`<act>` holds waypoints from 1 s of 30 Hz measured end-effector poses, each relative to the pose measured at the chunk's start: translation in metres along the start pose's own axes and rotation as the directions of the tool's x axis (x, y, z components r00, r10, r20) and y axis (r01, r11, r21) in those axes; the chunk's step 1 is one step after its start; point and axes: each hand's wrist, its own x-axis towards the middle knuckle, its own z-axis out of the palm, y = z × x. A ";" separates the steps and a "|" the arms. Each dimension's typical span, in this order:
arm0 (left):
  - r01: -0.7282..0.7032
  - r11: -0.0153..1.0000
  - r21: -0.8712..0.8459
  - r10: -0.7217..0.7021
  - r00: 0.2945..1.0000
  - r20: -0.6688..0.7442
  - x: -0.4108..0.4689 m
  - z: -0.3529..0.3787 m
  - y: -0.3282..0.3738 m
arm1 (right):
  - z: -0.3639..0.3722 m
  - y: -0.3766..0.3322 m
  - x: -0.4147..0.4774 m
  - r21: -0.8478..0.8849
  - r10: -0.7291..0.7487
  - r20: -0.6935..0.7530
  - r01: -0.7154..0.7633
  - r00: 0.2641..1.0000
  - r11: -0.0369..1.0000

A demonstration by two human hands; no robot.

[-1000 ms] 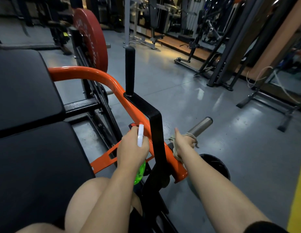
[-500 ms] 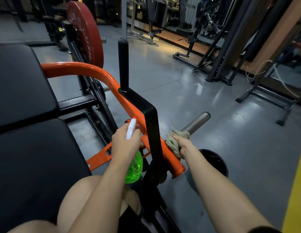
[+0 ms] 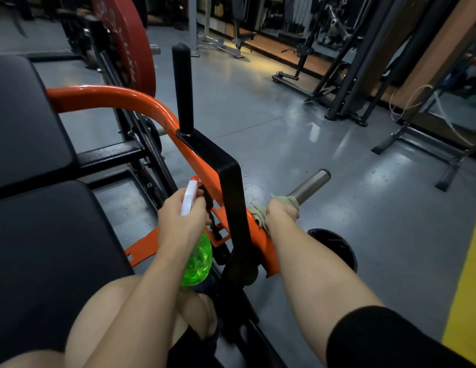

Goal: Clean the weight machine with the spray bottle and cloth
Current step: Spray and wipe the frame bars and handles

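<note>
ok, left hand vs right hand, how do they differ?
Left hand holds the spray bottle, nozzle up; right hand clutches the cloth against the orange bar. Left hand is left of the black upright; right hand is right of it, by the steel sleeve. Both grasp a cleaning tool.

Green translucent spray bottle (image 3: 198, 258): neck hidden from us by the left hand (image 3: 182, 221).
Crumpled beige cloth (image 3: 259, 215): mostly under the right hand (image 3: 280, 213).
Red round weight plate (image 3: 130, 49): top cropped, lettering blurred.

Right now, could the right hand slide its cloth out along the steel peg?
Probably yes: the right hand grips the cloth at the base of the steel peg, whose bare length ahead has nothing on it.
</note>
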 end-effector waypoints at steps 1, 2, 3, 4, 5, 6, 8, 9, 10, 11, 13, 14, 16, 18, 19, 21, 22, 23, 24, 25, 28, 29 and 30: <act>0.000 1.000 -0.021 0.000 1.000 -0.005 0.000 -0.001 0.001 | -0.001 0.000 0.002 -0.007 -0.025 0.019 0.025 1.000 1.000; -0.004 1.000 -0.025 0.004 1.000 -0.008 0.002 -0.002 -0.001 | -0.003 0.000 0.001 -0.003 -0.029 0.029 0.029 0.999 1.000; -0.007 0.999 -0.038 0.007 1.000 -0.003 0.002 -0.002 -0.001 | -0.003 0.004 0.004 0.018 -0.028 0.033 0.028 0.999 0.999; -0.021 0.999 -0.046 0.021 1.000 0.006 0.001 -0.003 -0.002 | -0.003 0.005 0.004 0.038 -0.022 0.034 0.021 0.999 0.999; -0.036 0.998 -0.056 0.036 0.999 0.013 0.000 -0.001 -0.002 | -0.005 0.007 0.005 0.060 -0.030 0.048 0.027 0.998 0.998; -0.054 0.997 -0.050 0.055 0.998 0.020 -0.001 -0.001 -0.002 | -0.006 0.007 0.005 0.082 -0.032 0.059 0.027 0.998 0.996; -0.072 0.996 -0.045 0.074 0.997 0.028 -0.004 0.000 -0.002 | -0.011 0.012 0.012 0.131 -0.014 0.146 -0.005 0.989 0.991; -0.074 0.997 -0.038 0.075 0.997 0.031 -0.005 0.000 -0.002 | -0.015 0.016 0.017 0.139 -0.004 0.223 -0.028 0.975 0.990; -0.084 0.996 -0.025 0.085 0.996 0.031 -0.005 0.000 -0.002 | -0.020 0.021 0.020 0.154 0.003 0.324 -0.056 0.946 0.986; -0.087 0.996 -0.020 0.087 0.996 0.032 -0.005 0.000 -0.003 | -0.024 0.025 0.026 0.170 0.008 0.415 -0.086 0.910 0.982; -0.100 0.995 -0.008 0.100 0.994 0.038 -0.007 0.000 -0.002 | -0.028 0.030 0.037 0.159 -0.020 0.459 -0.060 0.888 0.985; -0.108 0.994 0.013 0.107 0.994 0.037 -0.005 -0.001 -0.002 | -0.026 0.030 0.040 0.158 -0.041 0.455 -0.035 0.889 0.987; -0.105 0.994 0.031 0.104 0.994 0.042 -0.003 -0.002 -0.005 | -0.024 0.022 0.035 0.149 -0.079 0.380 0.024 0.922 0.989; -0.094 0.995 0.025 0.093 0.995 0.039 -0.003 -0.002 -0.005 | -0.022 0.009 0.030 0.125 -0.091 0.288 0.056 0.953 0.990; -0.089 0.996 0.028 0.088 0.995 0.037 -0.004 -0.003 -0.006 | -0.019 0.004 0.033 0.119 -0.094 0.260 0.065 0.961 0.991; -0.098 0.994 0.051 0.097 0.995 0.026 -0.004 -0.005 -0.007 | -0.010 -0.005 0.051 0.121 -0.107 0.253 0.078 0.962 0.990; -0.107 0.992 0.065 0.106 0.994 0.024 -0.004 -0.005 -0.009 | -0.003 -0.005 0.073 0.109 -0.108 0.239 0.084 0.965 0.991; -0.111 0.991 0.076 0.110 0.994 0.022 -0.005 -0.006 -0.010 | 0.004 -0.006 0.094 0.092 -0.110 0.208 0.093 0.972 0.991; -0.112 0.990 0.087 0.111 0.994 0.017 -0.004 -0.006 -0.011 | 0.010 -0.008 0.111 0.077 -0.115 0.178 0.103 0.977 0.992; -0.114 0.989 0.094 0.114 0.993 0.011 -0.004 -0.006 -0.011 | 0.012 -0.011 0.118 0.058 -0.113 0.152 0.105 0.982 0.993; -0.124 0.985 0.123 0.123 0.992 0.010 -0.001 -0.005 -0.013 | -0.003 -0.031 0.084 -0.005 -0.085 0.121 0.086 0.989 0.996; -0.128 0.983 0.135 0.127 0.992 0.014 0.000 -0.004 -0.013 | -0.009 -0.037 0.073 -0.018 -0.084 0.109 0.087 0.990 0.996; -0.134 0.979 0.151 0.133 0.991 0.017 0.002 -0.002 -0.013 | -0.010 -0.042 0.070 -0.017 -0.095 0.089 0.097 0.992 0.995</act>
